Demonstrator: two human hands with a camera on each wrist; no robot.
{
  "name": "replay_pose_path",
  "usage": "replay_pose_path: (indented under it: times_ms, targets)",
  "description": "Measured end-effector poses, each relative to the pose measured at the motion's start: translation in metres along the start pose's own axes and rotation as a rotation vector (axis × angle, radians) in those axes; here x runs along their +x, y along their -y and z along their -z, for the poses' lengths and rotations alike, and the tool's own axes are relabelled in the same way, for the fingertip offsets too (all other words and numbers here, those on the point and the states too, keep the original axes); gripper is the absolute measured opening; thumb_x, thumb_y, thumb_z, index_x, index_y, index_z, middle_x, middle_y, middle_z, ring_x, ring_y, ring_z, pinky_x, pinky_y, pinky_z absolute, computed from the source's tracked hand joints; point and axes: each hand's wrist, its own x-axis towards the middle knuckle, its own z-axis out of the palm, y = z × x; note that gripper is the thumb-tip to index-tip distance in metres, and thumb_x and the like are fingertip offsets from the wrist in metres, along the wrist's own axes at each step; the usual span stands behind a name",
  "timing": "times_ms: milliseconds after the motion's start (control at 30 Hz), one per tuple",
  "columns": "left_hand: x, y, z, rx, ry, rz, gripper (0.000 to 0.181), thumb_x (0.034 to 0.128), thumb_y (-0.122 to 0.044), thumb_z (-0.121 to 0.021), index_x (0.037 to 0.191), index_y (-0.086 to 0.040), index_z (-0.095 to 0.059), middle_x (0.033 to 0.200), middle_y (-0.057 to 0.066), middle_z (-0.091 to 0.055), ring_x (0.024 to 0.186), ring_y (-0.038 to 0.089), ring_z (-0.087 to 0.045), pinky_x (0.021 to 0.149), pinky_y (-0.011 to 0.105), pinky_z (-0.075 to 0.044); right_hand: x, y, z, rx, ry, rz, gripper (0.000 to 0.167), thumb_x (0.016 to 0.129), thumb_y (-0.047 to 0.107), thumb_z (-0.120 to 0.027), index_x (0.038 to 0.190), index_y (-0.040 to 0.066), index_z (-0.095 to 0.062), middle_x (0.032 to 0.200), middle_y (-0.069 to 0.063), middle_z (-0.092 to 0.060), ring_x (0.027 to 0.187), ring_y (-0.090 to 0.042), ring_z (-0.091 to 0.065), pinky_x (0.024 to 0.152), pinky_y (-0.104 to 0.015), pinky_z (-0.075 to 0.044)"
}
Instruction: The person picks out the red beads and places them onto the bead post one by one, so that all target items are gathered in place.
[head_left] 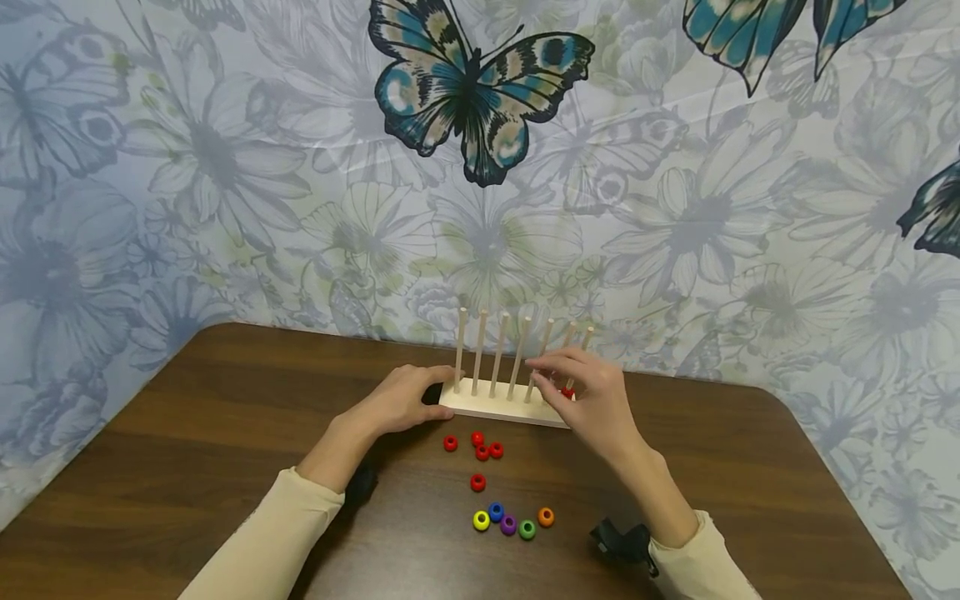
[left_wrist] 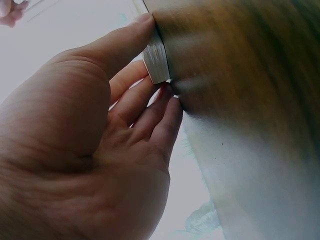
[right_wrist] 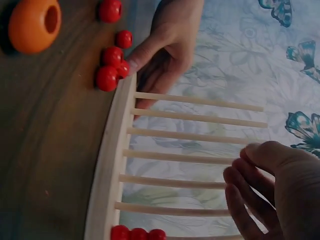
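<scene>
A pale wooden peg rack (head_left: 487,404) with several upright pegs stands near the table's far edge. My left hand (head_left: 401,398) grips its left end, thumb on the front edge and fingers behind; the left wrist view shows the thumb (left_wrist: 132,37) against the base. My right hand (head_left: 596,398) is raised beside the pegs toward the right, fingers loosely bent. No bead shows between its fingertips. In the right wrist view, three red beads (right_wrist: 138,234) sit on the rightmost peg, and the right hand (right_wrist: 280,187) overlaps the upper ends of several pegs.
Several loose red beads (head_left: 477,482) lie in front of the rack. Nearer me are yellow (head_left: 481,521), blue (head_left: 496,512), purple (head_left: 508,525), green (head_left: 527,530) and orange (head_left: 546,517) beads. A butterfly-patterned cloth (head_left: 300,208) hangs behind the brown table (head_left: 247,417).
</scene>
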Motion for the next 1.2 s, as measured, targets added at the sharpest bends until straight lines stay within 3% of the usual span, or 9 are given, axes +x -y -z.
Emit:
replay_pose_path:
  times_ms: [100, 233, 367, 500, 633, 800, 967, 1200]
  targets:
    - [0.0, 0.0, 0.001, 0.004, -0.005, -0.003, 0.062, 0.0912, -0.029, -0.085, 0.148, -0.016, -0.063, 0.143, 0.01, -0.068, 0.129, 0.039, -0.064, 0.109, 0.056, -0.05, -0.005, -0.001, -0.007, 0.046, 0.129, -0.05, 0.018, 0.091, 0.006, -0.082, 0.107, 0.013, -0.083, 0.1, -0.001, -0.079, 0.077, -0.012, -0.072, 0.057, -0.027, -0.053]
    - [0.0, -0.001, 0.001, 0.0, -0.013, -0.011, 0.061, 0.0905, -0.028, -0.085, 0.147, -0.015, -0.064, 0.141, 0.01, -0.069, 0.127, 0.039, -0.065, 0.109, 0.056, -0.051, -0.012, -0.003, -0.015, 0.146, 0.318, -0.16, 0.018, 0.092, 0.008, -0.082, 0.11, 0.01, -0.081, 0.105, -0.004, -0.079, 0.087, -0.014, -0.076, 0.069, -0.032, -0.063]
    - [-0.001, -0.002, 0.001, -0.006, -0.017, -0.011, 0.061, 0.0904, -0.027, -0.085, 0.146, -0.015, -0.064, 0.14, 0.01, -0.069, 0.126, 0.038, -0.065, 0.108, 0.055, -0.051, -0.018, -0.001, -0.023, 0.223, 0.484, -0.23, 0.021, 0.092, 0.012, -0.083, 0.113, 0.008, -0.08, 0.107, -0.003, -0.079, 0.093, -0.017, -0.076, 0.084, -0.037, -0.064]
    - [-0.002, -0.002, 0.001, -0.007, -0.016, -0.012, 0.061, 0.0908, -0.028, -0.085, 0.146, -0.015, -0.064, 0.139, 0.009, -0.07, 0.126, 0.037, -0.066, 0.108, 0.055, -0.051, -0.021, 0.003, -0.03, 0.24, 0.601, -0.271, 0.022, 0.091, 0.016, -0.085, 0.112, 0.012, -0.081, 0.106, 0.001, -0.08, 0.095, -0.017, -0.075, 0.089, -0.036, -0.062]
    - [-0.002, -0.001, 0.002, -0.016, -0.014, -0.007, 0.06, 0.0911, -0.028, -0.085, 0.146, -0.016, -0.064, 0.14, 0.009, -0.069, 0.127, 0.037, -0.065, 0.109, 0.055, -0.051, -0.024, 0.006, -0.036, 0.224, 0.676, -0.293, 0.021, 0.09, 0.016, -0.086, 0.11, 0.016, -0.081, 0.102, 0.006, -0.079, 0.092, -0.012, -0.073, 0.086, -0.032, -0.061]
    - [-0.002, -0.001, 0.002, -0.017, -0.013, -0.002, 0.061, 0.0913, -0.028, -0.085, 0.147, -0.015, -0.063, 0.141, 0.009, -0.069, 0.128, 0.037, -0.064, 0.11, 0.055, -0.05, -0.026, 0.007, -0.04, 0.202, 0.721, -0.302, 0.019, 0.091, 0.016, -0.085, 0.109, 0.019, -0.081, 0.101, 0.01, -0.077, 0.089, -0.007, -0.07, 0.082, -0.029, -0.06]
    - [-0.002, -0.001, 0.002, -0.016, -0.014, -0.008, 0.061, 0.0913, -0.028, -0.085, 0.147, -0.016, -0.063, 0.141, 0.009, -0.069, 0.129, 0.037, -0.064, 0.11, 0.055, -0.05, -0.024, 0.007, -0.038, 0.205, 0.709, -0.303, 0.018, 0.09, 0.013, -0.085, 0.107, 0.018, -0.081, 0.098, 0.008, -0.078, 0.086, -0.005, -0.07, 0.081, -0.031, -0.06]
    - [-0.001, 0.0, 0.002, -0.007, -0.01, -0.015, 0.061, 0.0913, -0.028, -0.084, 0.147, -0.016, -0.063, 0.143, 0.009, -0.067, 0.13, 0.038, -0.064, 0.11, 0.056, -0.05, -0.018, 0.005, -0.026, 0.211, 0.602, -0.281, 0.018, 0.09, 0.009, -0.085, 0.106, 0.012, -0.08, 0.098, 0.005, -0.078, 0.087, -0.007, -0.072, 0.082, -0.034, -0.063]
